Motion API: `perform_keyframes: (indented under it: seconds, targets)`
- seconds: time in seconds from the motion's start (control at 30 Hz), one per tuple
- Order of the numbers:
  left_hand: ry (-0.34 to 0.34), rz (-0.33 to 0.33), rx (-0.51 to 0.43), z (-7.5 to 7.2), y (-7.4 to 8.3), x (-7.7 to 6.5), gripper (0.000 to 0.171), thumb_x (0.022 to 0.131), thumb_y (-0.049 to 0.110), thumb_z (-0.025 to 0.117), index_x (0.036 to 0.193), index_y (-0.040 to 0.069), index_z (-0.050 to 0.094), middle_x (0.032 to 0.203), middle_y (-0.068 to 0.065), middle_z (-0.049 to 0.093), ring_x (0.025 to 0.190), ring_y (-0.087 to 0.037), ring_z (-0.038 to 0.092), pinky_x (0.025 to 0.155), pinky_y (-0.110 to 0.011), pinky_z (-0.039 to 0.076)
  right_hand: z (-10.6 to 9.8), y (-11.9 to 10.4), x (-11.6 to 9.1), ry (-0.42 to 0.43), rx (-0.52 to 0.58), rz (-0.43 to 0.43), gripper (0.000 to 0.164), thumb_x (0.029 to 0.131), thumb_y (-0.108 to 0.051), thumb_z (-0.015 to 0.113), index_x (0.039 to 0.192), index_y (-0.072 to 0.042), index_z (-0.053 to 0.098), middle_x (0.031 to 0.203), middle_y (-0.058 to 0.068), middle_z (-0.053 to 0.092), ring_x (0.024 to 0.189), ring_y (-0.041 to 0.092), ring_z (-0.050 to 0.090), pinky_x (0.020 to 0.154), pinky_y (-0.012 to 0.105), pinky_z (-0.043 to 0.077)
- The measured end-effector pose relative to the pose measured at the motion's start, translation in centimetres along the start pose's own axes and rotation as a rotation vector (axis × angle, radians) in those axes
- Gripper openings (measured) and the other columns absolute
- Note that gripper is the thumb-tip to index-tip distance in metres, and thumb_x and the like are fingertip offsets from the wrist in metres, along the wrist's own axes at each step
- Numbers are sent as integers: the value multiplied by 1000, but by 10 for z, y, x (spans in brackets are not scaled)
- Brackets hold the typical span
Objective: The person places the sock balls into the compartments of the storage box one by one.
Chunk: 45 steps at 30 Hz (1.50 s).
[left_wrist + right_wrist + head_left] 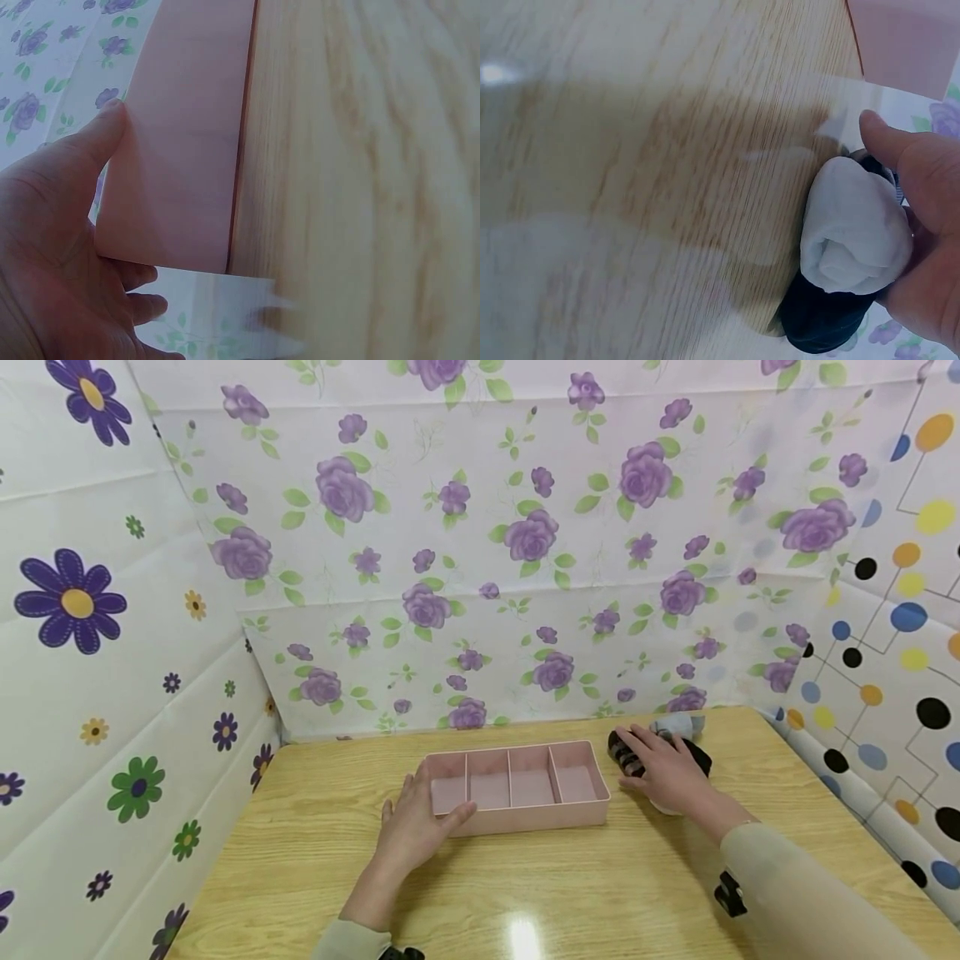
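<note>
A pale pink tray (517,818) with several side-by-side compartments lies on the table. My left hand (416,822) rests at its left end, thumb over the front rim, with other fingers spread outside the end wall. In the left wrist view the thumb touches the tray's edge (180,142). To the right of the tray, my right hand (667,768) lies over a small group of rolled socks, its thumb stretched out. A striped black roll (626,756) shows beside the fingers, and a grey-blue roll (675,725) is behind. The right wrist view shows a white roll (855,225) and a black roll (825,315) near the palm.
The wood-grain table (315,860) meets a rose-patterned cloth (450,610) at the back. Flowered cloth (150,693) hangs on the left and dotted cloth (885,677) on the right. Light glares off the tabletop near the front.
</note>
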<state>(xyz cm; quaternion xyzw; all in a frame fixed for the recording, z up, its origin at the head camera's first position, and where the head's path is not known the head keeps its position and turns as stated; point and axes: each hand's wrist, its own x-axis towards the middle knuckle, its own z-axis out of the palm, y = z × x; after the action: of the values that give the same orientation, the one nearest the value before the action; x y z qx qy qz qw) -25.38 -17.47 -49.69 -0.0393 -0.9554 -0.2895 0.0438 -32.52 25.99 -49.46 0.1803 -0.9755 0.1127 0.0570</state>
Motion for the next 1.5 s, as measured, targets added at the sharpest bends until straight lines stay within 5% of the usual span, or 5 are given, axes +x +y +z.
perform_keyframes:
  seconds: [0.73, 1.5]
  targets:
    - [-2, -8, -7, -1, 1, -1, 119, 98, 70, 73, 176, 1, 14, 177, -24, 31, 165, -46, 22, 125, -82, 9, 6, 5, 9, 109, -27, -53, 80, 98, -19, 87, 166, -4, 47, 154, 30, 55, 129, 51, 64, 112, 79, 39]
    - [1, -18, -17, 0, 0, 0, 119, 98, 69, 74, 177, 3, 15, 177, -23, 31, 165, -47, 22, 124, -83, 9, 6, -7, 8, 193, 9, -11, 69, 102, -23, 81, 163, -11, 52, 148, 27, 59, 131, 50, 61, 113, 75, 40]
